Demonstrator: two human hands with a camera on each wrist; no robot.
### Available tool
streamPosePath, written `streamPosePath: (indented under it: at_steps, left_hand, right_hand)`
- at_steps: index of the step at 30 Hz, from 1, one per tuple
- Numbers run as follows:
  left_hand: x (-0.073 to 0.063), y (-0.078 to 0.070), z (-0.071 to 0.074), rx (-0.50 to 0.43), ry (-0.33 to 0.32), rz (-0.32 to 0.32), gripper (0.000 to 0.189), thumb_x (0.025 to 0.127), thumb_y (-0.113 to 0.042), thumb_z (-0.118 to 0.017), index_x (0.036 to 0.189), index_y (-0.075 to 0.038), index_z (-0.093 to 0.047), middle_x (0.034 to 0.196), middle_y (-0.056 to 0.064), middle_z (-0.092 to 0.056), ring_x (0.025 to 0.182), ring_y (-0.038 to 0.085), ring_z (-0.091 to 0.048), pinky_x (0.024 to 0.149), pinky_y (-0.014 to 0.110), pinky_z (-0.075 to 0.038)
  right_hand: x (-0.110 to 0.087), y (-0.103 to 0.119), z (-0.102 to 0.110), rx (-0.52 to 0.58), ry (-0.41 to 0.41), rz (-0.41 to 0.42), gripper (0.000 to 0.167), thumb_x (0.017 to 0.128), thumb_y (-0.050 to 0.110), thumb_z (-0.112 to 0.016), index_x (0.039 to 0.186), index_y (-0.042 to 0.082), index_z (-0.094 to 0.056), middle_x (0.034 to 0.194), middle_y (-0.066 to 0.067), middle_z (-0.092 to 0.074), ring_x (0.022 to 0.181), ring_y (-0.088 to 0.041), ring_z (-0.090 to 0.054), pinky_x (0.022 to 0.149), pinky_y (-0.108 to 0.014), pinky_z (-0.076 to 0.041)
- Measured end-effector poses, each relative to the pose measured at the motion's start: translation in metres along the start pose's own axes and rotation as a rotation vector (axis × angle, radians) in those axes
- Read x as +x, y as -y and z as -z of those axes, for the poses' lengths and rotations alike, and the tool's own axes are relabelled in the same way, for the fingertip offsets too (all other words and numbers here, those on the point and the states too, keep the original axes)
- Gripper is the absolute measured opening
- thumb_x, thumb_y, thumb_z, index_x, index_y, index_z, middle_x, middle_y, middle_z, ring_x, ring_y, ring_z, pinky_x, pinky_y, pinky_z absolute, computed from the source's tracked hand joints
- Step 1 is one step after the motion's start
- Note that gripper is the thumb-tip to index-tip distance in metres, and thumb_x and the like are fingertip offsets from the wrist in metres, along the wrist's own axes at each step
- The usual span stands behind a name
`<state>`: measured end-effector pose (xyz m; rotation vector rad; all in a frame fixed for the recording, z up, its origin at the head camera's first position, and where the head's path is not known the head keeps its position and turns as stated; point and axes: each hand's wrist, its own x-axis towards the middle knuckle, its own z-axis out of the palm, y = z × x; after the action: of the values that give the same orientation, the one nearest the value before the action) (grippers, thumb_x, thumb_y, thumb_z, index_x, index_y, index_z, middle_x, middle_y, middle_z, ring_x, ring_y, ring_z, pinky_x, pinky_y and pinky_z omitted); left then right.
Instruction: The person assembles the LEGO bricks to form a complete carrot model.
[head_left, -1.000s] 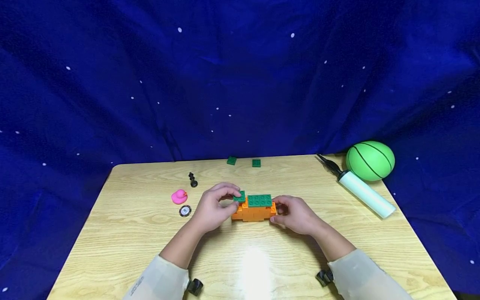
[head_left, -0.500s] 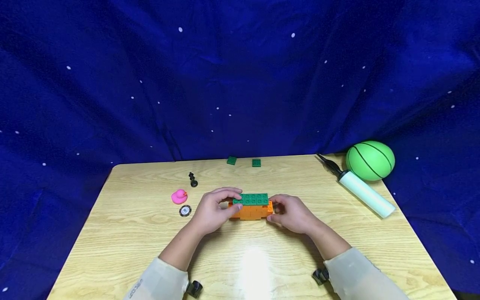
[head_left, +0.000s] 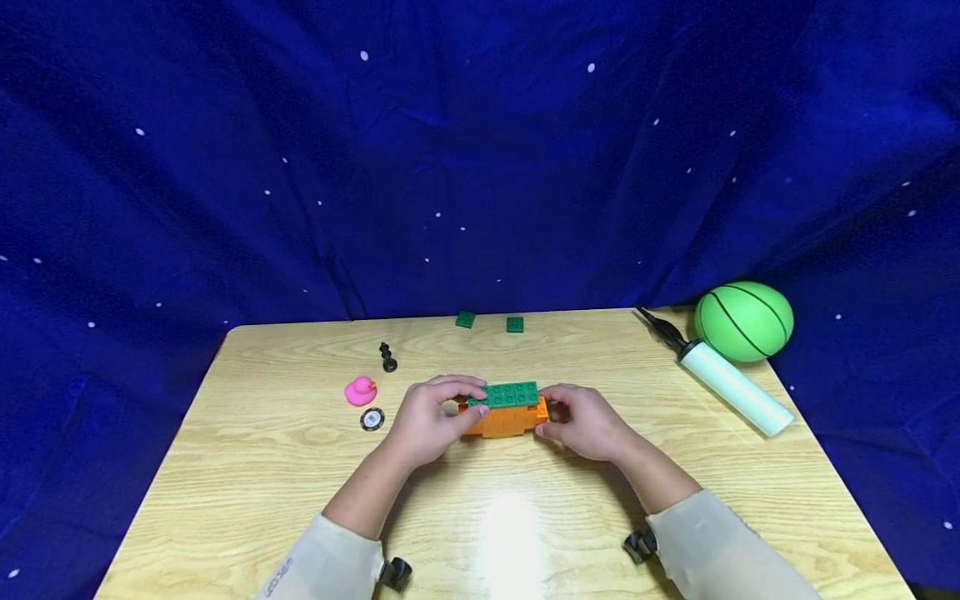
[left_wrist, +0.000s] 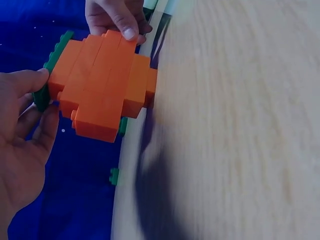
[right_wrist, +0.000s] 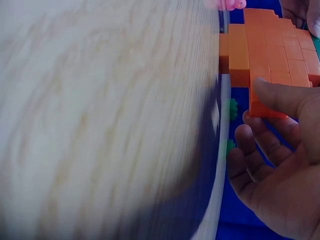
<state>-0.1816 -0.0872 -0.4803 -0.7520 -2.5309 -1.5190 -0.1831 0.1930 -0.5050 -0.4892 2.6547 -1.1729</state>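
An orange toy-brick build (head_left: 504, 422) stands on the table between both hands, stepped outward at its middle in the left wrist view. Green bricks (head_left: 517, 394) form one unbroken row along its top. My left hand (head_left: 427, 421) pinches the left end of that row between thumb and fingers, covering part of it. At the opposite end, my right hand (head_left: 590, 425) grips the orange bricks, its thumb (right_wrist: 280, 97) lying on the near face and its fingertips underneath in the right wrist view.
Two small green bricks, one on the left (head_left: 465, 320) and one on the right (head_left: 514, 325), lie by the back edge. A black chess piece (head_left: 387, 358), pink rubber duck (head_left: 361, 391) and poker chip (head_left: 372, 419) are at left. At right are a hand pump (head_left: 731, 383) and green ball (head_left: 744, 322).
The green brick in my left hand has come down and right, closing the gap to the other green bricks on top. The build has shifted slightly left; the right hand keeps its grip.
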Motion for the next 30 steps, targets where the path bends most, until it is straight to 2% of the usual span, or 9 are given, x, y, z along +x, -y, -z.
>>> streamPosePath:
  at_steps: [8,16,24,30]
  left_hand:
    - [0.0056,0.0016,0.0028,0.031,0.029,-0.027,0.013,0.090,-0.017,-0.083,0.102,-0.022,-0.079,0.120,-0.008,-0.073,0.112,0.013,-0.068,0.094,0.040,-0.056]
    - [0.0082,0.0026,0.0057,0.014,0.066,0.021,0.015,0.091,-0.017,-0.082,0.103,-0.024,-0.077,0.122,-0.008,-0.072,0.109,0.014,-0.068,0.091,0.040,-0.057]
    - [0.0090,0.0035,0.0064,-0.035,0.086,0.058,0.031,0.092,-0.017,-0.081,0.121,-0.019,-0.072,0.120,-0.006,-0.070,0.111,0.021,-0.065,0.089,0.044,-0.057]
    - [0.0082,0.0027,0.0072,-0.094,0.092,0.077,0.034,0.091,-0.016,-0.082,0.122,-0.022,-0.071,0.122,-0.003,-0.069,0.112,0.021,-0.065,0.092,0.046,-0.057]
  right_hand:
    - [-0.0006,0.0020,-0.0003,-0.001,-0.003,-0.027,0.052,0.091,0.013,-0.080,0.138,-0.002,-0.062,0.093,0.000,-0.060,0.076,-0.016,-0.053,0.066,-0.031,-0.047]
    - [-0.0012,0.0014,-0.0020,0.042,-0.007,-0.029,0.044,0.090,0.011,-0.081,0.131,0.002,-0.067,0.092,-0.002,-0.060,0.074,-0.016,-0.053,0.062,-0.029,-0.047]
    - [-0.0036,0.0004,-0.0035,0.041,-0.008,-0.009,0.033,0.090,0.011,-0.082,0.121,0.008,-0.071,0.090,-0.002,-0.059,0.071,-0.016,-0.052,0.058,-0.028,-0.046]
    - [-0.0031,0.0019,-0.0026,0.034,-0.011,0.003,0.033,0.089,0.010,-0.082,0.120,0.008,-0.071,0.089,-0.002,-0.059,0.071,-0.016,-0.053,0.059,-0.028,-0.047]
